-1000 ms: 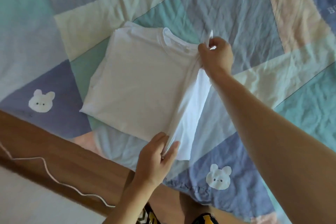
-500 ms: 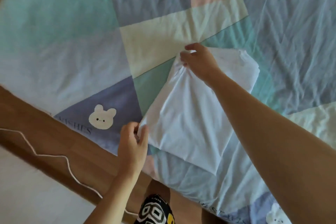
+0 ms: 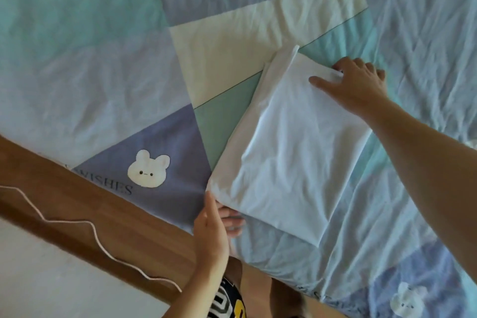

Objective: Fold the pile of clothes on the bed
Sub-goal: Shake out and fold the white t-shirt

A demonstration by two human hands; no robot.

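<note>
Both hands at folded white shirt [image 3: 291, 152] on bed sheet [image 3: 103, 59]: R hand [image 3: 353, 85] at far edge, L hand [image 3: 211, 227] at near corner.

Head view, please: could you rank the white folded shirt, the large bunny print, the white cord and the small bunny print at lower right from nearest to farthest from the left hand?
From the left hand:
1. White folded shirt, touching its near corner.
2. Large bunny print, up-left on the purple patch.
3. White cord, left, on the wooden frame.
4. Small bunny print, far right, near the bottom edge.
</note>
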